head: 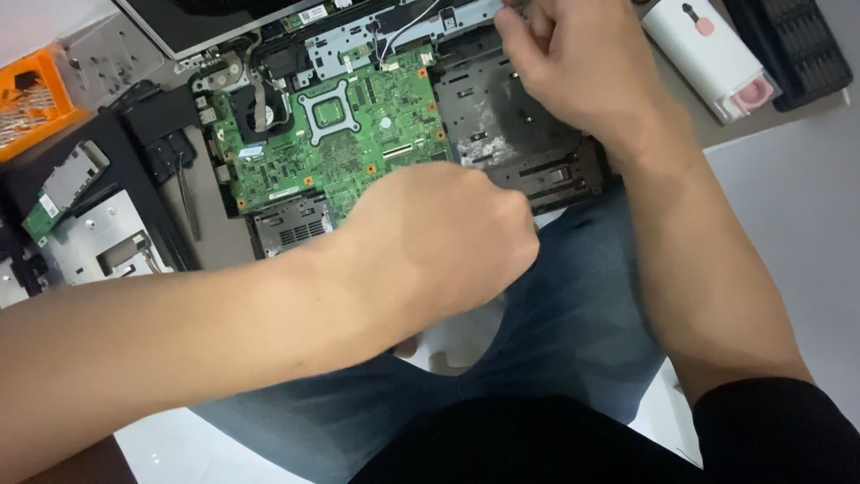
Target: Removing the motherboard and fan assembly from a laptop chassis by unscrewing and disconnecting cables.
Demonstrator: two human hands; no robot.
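White bench, frame centre: our left hand (448,237) is clenched against the opened laptop base (520,134), steadying it by the green board (331,134); our right hand (573,63) pinches something unseen at its top edge.

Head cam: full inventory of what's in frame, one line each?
green laptop motherboard: 1, green, centre, inside the opened chassis
black plastic laptop chassis: 1, black, dusty, right of the board
laptop screen panel: 1, dark with grey edge, top left
orange plastic parts tray: 1, orange, far left edge
bare metal bracket plates: several, silver, left
small green circuit board: 1, green, far left
white and pink case: 1, white with pink, top right
black ridged tray: 1, black, top right corner
blue jeans: 1 pair, blue, lower centre
left hand: 1, fisted at the chassis front edge
right hand: 1, at the chassis top edge, contents hidden
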